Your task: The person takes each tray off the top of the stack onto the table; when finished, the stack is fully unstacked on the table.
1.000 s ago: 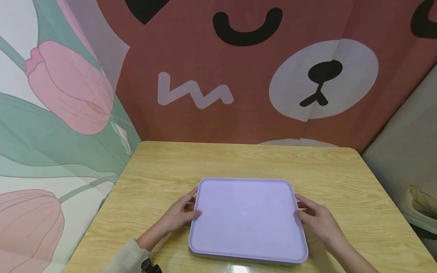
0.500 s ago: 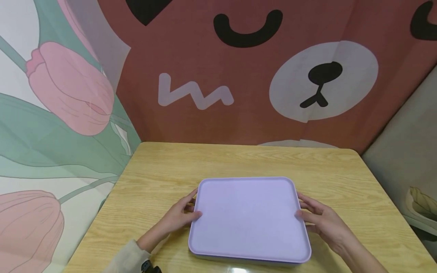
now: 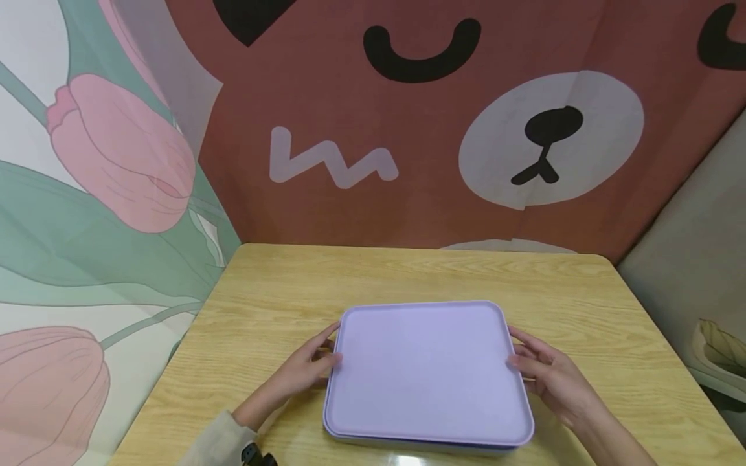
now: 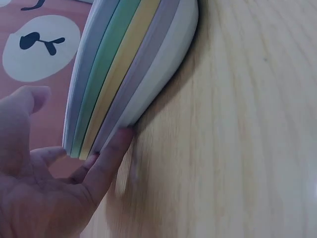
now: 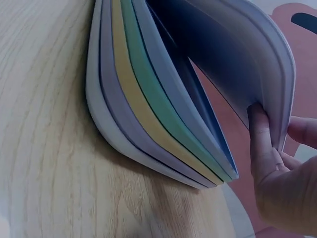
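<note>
A lavender tray (image 3: 428, 369) tops a stack of coloured trays (image 5: 148, 114) on the table. In the right wrist view its near side is tilted up, with a gap above the blue-grey tray (image 5: 166, 84) below. My right hand (image 3: 553, 382) pinches that raised rim, fingers beneath and thumb on the outer side. At the opposite side, my left hand (image 4: 54, 183) touches the stack's edge with extended fingers. Its thumb (image 4: 37, 96) stands apart from the stack in the left wrist view. Green, yellow, purple and white layers show below. The inside of the lower trays is hidden.
The stack stands near the front of a wooden table (image 3: 408, 268). A cloth with a bear print (image 3: 326, 213) hangs behind the table, and a tulip-print cloth (image 3: 134, 259) hangs at left. A grey surface (image 3: 693, 213) borders the right.
The lavender tray's right side has risen and shifted slightly rightward. My right hand has moved a little right with it. My left hand has stayed nearly in place.
</note>
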Motion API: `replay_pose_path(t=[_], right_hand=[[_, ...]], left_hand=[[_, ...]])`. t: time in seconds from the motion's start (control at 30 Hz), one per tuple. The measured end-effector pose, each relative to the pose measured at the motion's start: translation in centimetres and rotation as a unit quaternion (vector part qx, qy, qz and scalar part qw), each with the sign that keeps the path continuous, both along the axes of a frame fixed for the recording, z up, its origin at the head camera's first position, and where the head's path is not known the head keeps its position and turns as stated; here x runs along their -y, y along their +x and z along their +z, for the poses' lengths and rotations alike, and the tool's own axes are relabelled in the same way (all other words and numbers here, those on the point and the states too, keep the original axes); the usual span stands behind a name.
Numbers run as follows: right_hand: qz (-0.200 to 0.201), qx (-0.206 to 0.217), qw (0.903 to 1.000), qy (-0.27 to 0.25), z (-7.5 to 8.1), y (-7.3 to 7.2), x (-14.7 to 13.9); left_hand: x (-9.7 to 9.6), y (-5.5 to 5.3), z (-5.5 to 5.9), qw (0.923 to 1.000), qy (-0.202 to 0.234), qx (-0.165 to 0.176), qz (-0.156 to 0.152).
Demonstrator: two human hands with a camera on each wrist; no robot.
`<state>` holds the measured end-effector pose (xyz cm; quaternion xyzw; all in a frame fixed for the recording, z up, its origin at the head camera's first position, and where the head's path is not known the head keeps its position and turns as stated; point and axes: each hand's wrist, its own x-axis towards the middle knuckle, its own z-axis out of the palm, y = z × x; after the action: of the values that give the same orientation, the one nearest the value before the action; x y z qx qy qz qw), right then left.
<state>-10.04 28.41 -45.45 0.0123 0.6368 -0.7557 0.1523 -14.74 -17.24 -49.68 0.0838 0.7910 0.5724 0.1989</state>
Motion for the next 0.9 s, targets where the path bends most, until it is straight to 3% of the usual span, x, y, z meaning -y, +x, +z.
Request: replay_pose_path(t=[0.17, 0.4, 0.9], right_hand=[[0.024, -0.029, 0.9983, -0.044, -0.2, -0.4, -0.9], [0.043, -0.056, 0.993, -0.095, 0.0, -2.0, -2.2], [-0.003, -0.045, 0.9934, -0.106, 2.1, -8.8, -2.7]], left_hand=[[0.1, 0.0, -0.2, 0.9987, 0.04, 0.03, 0.013], [0.3, -0.1, -0.1, 0.9979, 0.046, 0.045, 0.002], [0.4, -0.2, -0.4, 0.9987, 0.041, 0.03, 0.007]])
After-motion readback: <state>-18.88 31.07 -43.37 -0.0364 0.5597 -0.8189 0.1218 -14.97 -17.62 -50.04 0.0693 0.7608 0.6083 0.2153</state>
